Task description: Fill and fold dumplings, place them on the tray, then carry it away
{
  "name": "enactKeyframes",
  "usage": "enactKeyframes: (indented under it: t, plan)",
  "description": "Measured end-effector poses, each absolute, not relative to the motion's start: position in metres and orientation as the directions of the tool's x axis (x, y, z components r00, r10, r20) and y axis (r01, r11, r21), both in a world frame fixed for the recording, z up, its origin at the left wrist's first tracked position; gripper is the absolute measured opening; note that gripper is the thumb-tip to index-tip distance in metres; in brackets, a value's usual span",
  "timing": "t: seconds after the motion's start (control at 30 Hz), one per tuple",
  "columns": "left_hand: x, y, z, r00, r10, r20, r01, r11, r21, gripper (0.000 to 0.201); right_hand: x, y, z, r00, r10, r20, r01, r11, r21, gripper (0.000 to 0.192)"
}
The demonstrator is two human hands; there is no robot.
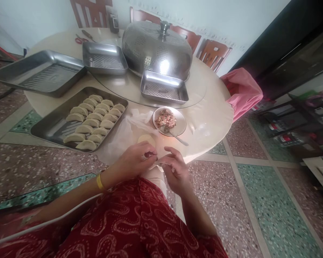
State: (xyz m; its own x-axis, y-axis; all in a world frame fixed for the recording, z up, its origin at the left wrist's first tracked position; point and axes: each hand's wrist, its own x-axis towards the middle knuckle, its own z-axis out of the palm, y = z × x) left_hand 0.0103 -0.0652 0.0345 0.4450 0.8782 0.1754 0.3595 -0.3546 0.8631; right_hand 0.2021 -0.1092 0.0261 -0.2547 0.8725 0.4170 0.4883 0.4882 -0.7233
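My left hand (138,157), with a yellow band at the wrist, is closed in a pinch at the table's near edge. Close beside it, my right hand (174,170) has its thumb and fingers curled together. Between the fingertips shows a thin pale dumpling wrapper (156,164), mostly hidden by the fingers. Just beyond my left hand lie round wrappers (146,138) on a crumpled plastic bag (121,134). A white bowl (181,122) of minced filling (165,119) stands past my right hand, with a spoon (179,138) resting in it.
At left, a metal tray (47,134) holds several folded dumplings (93,122). Behind it are a large tray (54,77) and two smaller ones (104,61) (164,91). A perforated metal dome cover (156,50) stands on the glass turntable (123,94). Scissors (81,39) lie at the back.
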Motion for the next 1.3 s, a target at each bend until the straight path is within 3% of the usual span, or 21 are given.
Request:
enactKeyframes:
  t: [0.3,0.63,0.97,1.3]
  plan:
    - [0.008,-0.068,0.038,0.471,0.862,0.186,0.308,-0.359,0.881,0.017,0.199,-0.108,0.025,-0.292,0.866,0.406,0.481,0.500,-0.720,0.018]
    - [0.005,-0.074,0.037,0.532,0.796,0.288,0.241,-0.468,0.850,0.020,0.195,-0.109,0.024,-0.187,0.896,0.403,0.493,0.440,-0.750,0.015]
    - [0.011,-0.082,0.026,0.450,0.778,0.438,0.310,-0.596,0.741,0.016,0.192,-0.111,0.021,-0.156,0.888,0.433,0.516,0.448,-0.730,0.028]
    - [0.014,-0.084,0.026,0.406,0.752,0.520,0.372,-0.656,0.657,0.009,0.189,-0.111,0.018,-0.114,0.860,0.497,0.532,0.476,-0.701,0.018]
